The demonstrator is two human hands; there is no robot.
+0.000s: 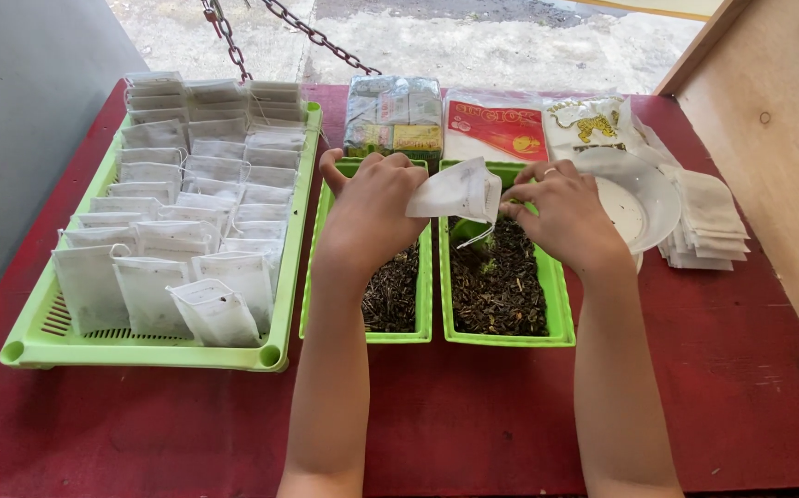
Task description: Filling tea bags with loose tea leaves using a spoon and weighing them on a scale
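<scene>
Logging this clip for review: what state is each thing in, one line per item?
Small white paper tea bag: held up between both hands, over the trays.
Left hand: gripping the bag's left edge.
Right hand: pinching the bag's right side.
Two narrow green plastic trays: partly filled with dark loose tea.
Wide green plastic tray: packed with rows of filled white bags.
White plastic bowl: looks nearly empty.
Stack of flat white bags: unfilled, piled.

Two small green trays (499, 339) of tea leaves, one large green tray (141, 355), one white bowl (657, 198)
</scene>
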